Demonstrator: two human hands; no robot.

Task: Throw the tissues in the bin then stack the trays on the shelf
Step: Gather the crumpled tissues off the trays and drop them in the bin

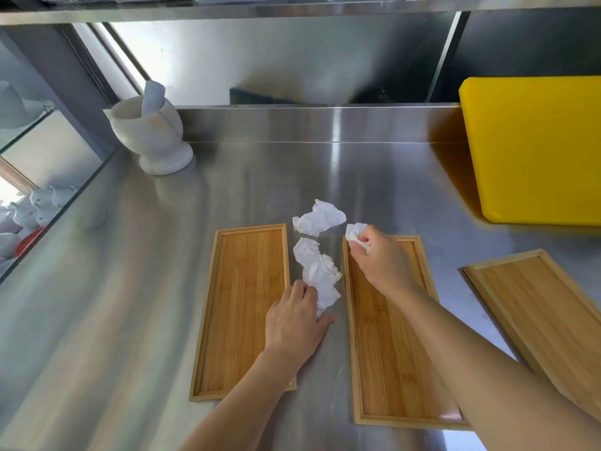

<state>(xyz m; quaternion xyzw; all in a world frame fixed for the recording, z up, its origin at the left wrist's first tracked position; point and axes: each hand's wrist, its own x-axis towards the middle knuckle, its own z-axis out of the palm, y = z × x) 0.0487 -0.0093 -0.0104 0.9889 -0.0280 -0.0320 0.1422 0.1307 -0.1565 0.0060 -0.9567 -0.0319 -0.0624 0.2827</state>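
Stainless steel counter (130,288) with three bamboo trays on it, so I'll use the middle tray (393,353) as the anchor. Left of it sits another tray (240,307), and off to its right a third tray (546,314) lies at an angle. Right hand (377,255) is over the middle tray's far end, fingers clenched around a small crumpled tissue (354,232). Left hand (296,320) is in the gap just left of that tray, pinching the near end of a long crumpled tissue (315,271). One more loose tissue (320,218) lies just beyond the tray's far left corner. No readable labels or writing anywhere. Marble mortar and pestle (153,131) far back left, yellow board (533,148) back right.
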